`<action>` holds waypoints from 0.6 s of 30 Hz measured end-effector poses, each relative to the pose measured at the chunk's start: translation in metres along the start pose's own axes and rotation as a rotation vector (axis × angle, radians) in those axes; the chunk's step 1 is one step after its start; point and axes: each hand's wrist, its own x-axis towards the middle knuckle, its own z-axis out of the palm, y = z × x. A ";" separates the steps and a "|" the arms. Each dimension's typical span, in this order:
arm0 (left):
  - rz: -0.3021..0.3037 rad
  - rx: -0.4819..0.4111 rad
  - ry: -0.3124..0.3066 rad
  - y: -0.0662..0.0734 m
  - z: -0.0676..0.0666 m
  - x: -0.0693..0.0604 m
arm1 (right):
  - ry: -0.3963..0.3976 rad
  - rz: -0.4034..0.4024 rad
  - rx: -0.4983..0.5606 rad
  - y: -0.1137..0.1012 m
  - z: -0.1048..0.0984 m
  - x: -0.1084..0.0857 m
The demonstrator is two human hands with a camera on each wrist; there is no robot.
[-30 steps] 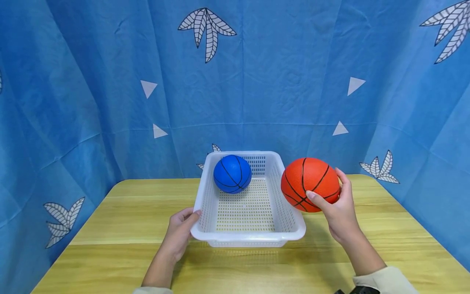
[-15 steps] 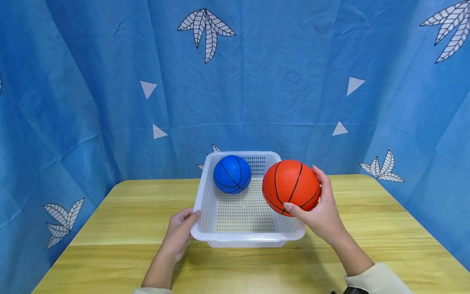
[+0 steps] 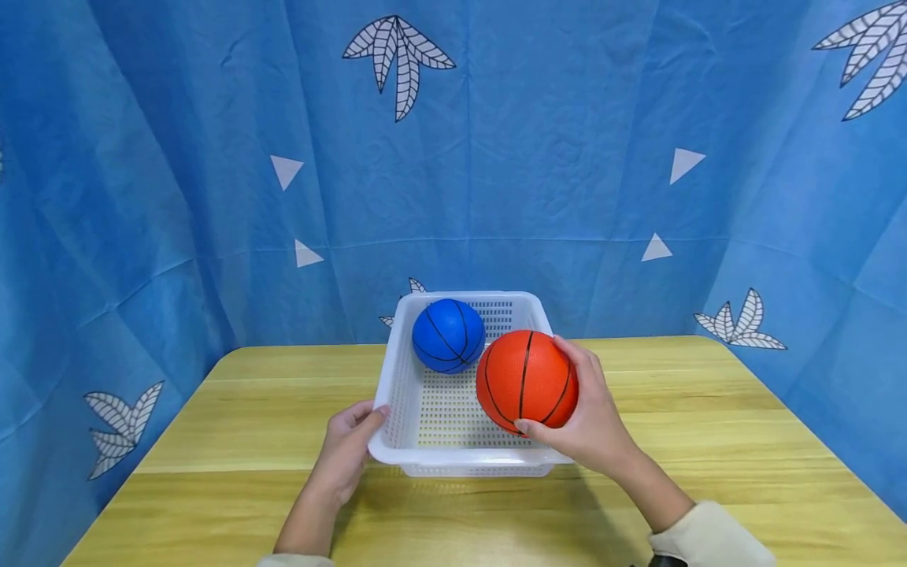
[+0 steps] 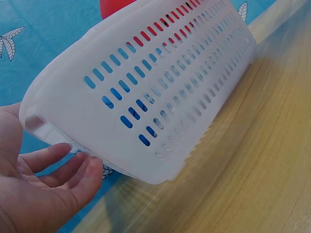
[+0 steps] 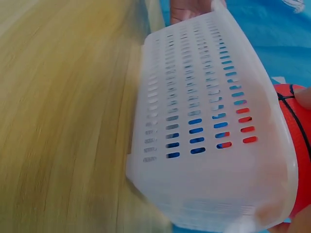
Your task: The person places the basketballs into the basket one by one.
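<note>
A white plastic basket [image 3: 464, 456] with slotted walls stands on the wooden table. At its left rim, my left hand [image 3: 346, 447] grips the edge, thumb on top; in the left wrist view the fingers [image 4: 82, 170] curl at the rim beside the basket wall [image 4: 77, 116]. My right hand [image 3: 594, 413] holds an orange-red toy basketball [image 3: 523, 379] over the basket's right part, thumb on the near side and fingers round the right side. A blue toy basketball [image 3: 445, 337] lies inside, in the far left corner. Whether the red ball touches the basket floor is hard to tell.
The table [image 3: 234, 441] has a yellowish wood grain and extends to both sides of the basket. Behind and beside it hangs a blue curtain [image 3: 538, 157] with white leaf and triangle prints.
My right hand has carried the orange-red basketball left and lower, from beside the basket's right rim to over its inside. The left hand, basket and blue ball have stayed put.
</note>
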 end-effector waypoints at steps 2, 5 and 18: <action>0.001 0.003 -0.001 0.000 0.000 0.000 | -0.021 -0.044 -0.031 0.000 0.002 0.001; 0.002 0.007 -0.003 0.000 0.000 0.000 | -0.060 -0.102 -0.112 0.000 0.004 0.001; 0.006 0.005 0.002 0.000 0.001 -0.001 | -0.267 -0.136 -0.283 -0.004 0.009 0.018</action>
